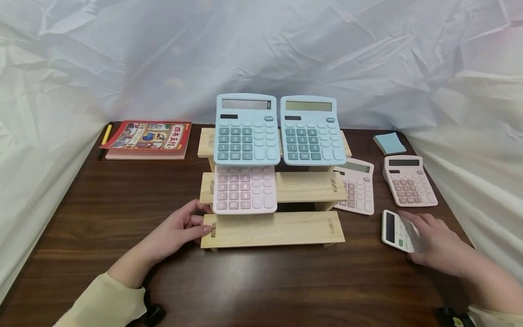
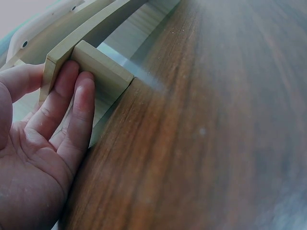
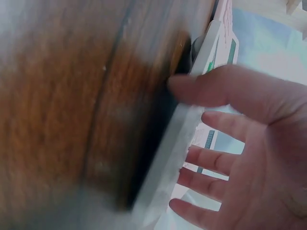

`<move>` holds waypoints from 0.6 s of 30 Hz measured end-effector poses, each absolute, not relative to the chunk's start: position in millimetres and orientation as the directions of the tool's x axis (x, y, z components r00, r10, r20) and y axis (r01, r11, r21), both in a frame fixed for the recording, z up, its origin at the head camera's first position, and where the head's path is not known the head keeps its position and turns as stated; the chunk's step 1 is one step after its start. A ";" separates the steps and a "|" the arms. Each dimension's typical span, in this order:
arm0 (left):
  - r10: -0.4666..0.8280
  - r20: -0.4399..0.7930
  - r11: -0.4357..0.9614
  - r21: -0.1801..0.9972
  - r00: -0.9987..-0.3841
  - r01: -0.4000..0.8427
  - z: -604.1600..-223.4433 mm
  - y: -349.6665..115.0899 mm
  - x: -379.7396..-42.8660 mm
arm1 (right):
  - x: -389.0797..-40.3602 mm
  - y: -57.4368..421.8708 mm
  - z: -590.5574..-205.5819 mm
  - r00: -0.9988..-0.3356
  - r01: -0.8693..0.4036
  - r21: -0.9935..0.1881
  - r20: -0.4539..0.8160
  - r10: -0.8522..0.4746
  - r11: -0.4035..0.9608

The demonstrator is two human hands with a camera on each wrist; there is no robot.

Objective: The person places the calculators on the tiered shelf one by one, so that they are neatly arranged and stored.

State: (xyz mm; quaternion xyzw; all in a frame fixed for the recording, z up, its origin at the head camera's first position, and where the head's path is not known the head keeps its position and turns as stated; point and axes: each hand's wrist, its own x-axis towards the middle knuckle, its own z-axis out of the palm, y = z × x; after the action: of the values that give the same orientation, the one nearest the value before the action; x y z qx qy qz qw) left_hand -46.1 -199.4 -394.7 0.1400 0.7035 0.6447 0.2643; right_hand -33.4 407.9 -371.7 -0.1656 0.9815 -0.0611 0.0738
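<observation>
My left hand (image 1: 185, 227) holds the left end of the lowest shelf of a three-tier wooden rack (image 1: 273, 229). In the left wrist view its thumb lies over the board's edge and the fingers (image 2: 79, 110) reach underneath. At the right, my right hand (image 1: 437, 243) pinches a white calculator (image 1: 398, 231) by its near end, thumb along one side. The right wrist view shows this calculator (image 3: 165, 158) edge-on and tilted, a dark shadow beside it on the table. Two blue calculators (image 1: 247, 129) (image 1: 312, 131) stand on the top tier, a pink calculator (image 1: 245, 190) on the middle one.
Right of the rack lie two more pink calculators (image 1: 361, 188) (image 1: 410, 181), one partly behind the shelves. A blue notepad (image 1: 390, 143) sits at the back right. Red books (image 1: 149, 138) and a yellow-black pen (image 1: 106, 136) are at the back left. White sheeting (image 1: 163, 59) encloses the table.
</observation>
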 end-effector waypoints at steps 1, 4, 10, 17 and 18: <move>0.538 -0.189 0.129 0.982 -0.822 -0.141 -394.5 -199.6 -46.0 | -33.3 407.3 -372.1 -0.934 -0.327 -0.151 -0.100 -0.344 0.933; 0.537 -0.188 0.129 0.982 -0.823 -0.140 -394.5 -199.9 -45.9 | -33.3 406.3 -373.7 -0.929 -0.359 -0.173 -0.034 -0.370 0.917; 0.530 -0.195 0.145 0.980 -0.825 -0.139 -394.1 -199.9 -45.7 | -31.4 393.9 -366.3 -0.916 -0.400 -0.207 0.084 -0.392 0.893; 0.533 -0.189 0.144 0.981 -0.825 -0.131 -395.8 -200.4 -45.9 | -31.0 363.1 -341.5 -0.870 -0.485 -0.252 0.238 -0.432 0.838; 0.534 -0.188 0.142 0.981 -0.824 -0.132 -396.1 -200.3 -45.9 | -30.9 358.1 -337.5 -0.863 -0.496 -0.260 0.256 -0.437 0.828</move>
State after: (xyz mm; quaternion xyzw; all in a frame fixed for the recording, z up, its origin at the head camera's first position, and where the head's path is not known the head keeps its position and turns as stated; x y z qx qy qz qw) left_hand -45.9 -200.3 -396.1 0.1416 0.7095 0.6393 0.2603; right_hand -30.9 358.1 -337.5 -0.2451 0.9516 -0.1605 -0.0931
